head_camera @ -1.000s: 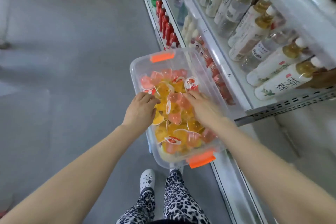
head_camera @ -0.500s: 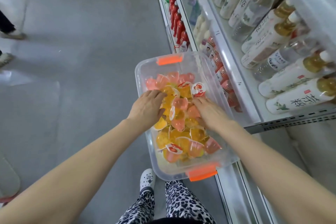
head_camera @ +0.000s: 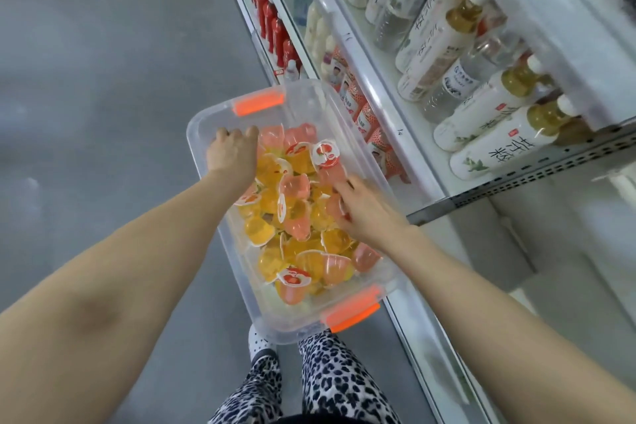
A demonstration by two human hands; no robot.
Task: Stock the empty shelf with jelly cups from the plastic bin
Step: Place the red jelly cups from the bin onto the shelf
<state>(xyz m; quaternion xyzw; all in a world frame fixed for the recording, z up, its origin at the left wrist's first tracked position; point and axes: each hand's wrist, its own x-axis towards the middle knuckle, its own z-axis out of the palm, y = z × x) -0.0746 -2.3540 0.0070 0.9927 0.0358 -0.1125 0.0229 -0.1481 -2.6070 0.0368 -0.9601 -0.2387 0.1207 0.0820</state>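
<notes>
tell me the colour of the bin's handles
Bright orange handles on the clear plastic bin; head view.

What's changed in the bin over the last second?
The left hand slid from the middle of the jelly cups to the far-left corner of the plastic bin, fingers curled; what they hold is hidden. The right hand still rests on cups at the right side. No cup has left the bin.

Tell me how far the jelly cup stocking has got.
Done: nothing visible; no cups sit on the shelves in view. In hand: both the left hand and right hand are down in the plastic bin, among the jelly cups; grips unclear. Left: nearly everything, the bin is heaped.
</notes>
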